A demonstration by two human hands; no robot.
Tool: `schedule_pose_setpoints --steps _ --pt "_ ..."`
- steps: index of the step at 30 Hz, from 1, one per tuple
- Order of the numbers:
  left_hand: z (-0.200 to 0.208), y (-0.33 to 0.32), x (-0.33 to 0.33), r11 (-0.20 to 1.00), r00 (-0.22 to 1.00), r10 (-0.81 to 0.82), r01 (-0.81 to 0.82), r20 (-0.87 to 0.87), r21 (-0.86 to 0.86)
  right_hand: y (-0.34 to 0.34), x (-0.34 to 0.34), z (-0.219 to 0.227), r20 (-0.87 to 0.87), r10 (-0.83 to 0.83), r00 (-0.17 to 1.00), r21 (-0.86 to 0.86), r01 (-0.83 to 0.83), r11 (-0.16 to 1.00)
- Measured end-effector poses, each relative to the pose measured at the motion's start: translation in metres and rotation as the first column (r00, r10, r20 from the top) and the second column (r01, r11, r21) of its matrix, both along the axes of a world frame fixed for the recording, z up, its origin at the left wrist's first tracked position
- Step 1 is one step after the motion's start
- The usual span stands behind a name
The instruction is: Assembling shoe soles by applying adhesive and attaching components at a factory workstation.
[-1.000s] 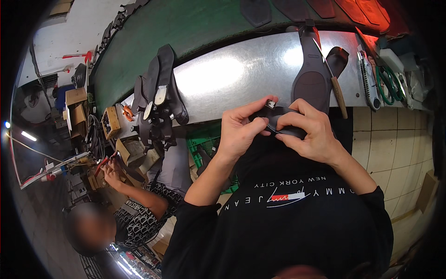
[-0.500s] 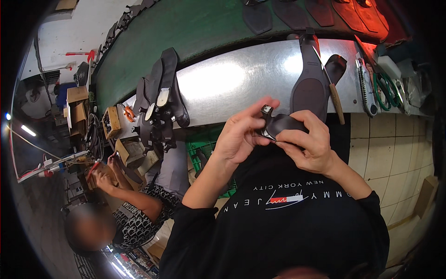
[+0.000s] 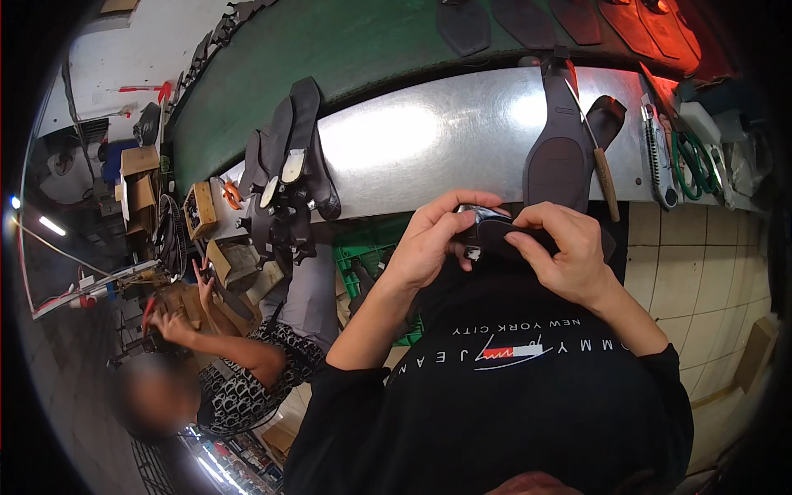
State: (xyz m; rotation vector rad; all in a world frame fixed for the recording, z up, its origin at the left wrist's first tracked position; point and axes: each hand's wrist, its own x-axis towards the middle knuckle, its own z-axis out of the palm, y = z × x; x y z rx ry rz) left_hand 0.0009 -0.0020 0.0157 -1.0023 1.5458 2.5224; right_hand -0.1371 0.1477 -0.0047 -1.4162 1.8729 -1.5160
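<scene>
Hands (image 3: 503, 243) lower on dark strap (image 3: 495, 233)

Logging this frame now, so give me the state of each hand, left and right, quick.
Left hand: closed, fingers pinching the left end of the dark shoe piece.
Right hand: closed on the same dark shoe piece, fingers curled over its right side.

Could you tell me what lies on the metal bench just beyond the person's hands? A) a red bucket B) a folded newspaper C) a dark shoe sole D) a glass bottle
C: a dark shoe sole lies flat on the metal bench, just beyond the right hand and left hand.
</scene>
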Motion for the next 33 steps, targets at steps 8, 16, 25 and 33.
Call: schedule_pose_setpoints --steps 8,16,25,33 --pt "-0.008 0.006 0.002 0.983 0.994 -0.099 0.106 0.050 -0.152 0.004 0.005 -0.004 0.022 -0.019 1.000 0.037 0.018 0.999" --pt "-0.019 0.008 -0.001 0.974 0.993 -0.006 0.033 0.118 -0.226 0.003 0.007 -0.015 0.235 -0.010 0.972 0.093 -0.012 0.996" --pt "0.017 0.001 0.006 0.910 0.996 -0.057 0.025 -0.064 -0.414 -0.016 -0.027 0.012 0.673 0.311 0.672 0.014 -0.432 0.902" --pt "-0.040 -0.042 0.032 0.711 0.679 0.703 -0.664 -0.212 0.232 -0.015 -0.097 -0.016 -0.100 -0.456 0.884 -0.027 0.456 0.889"
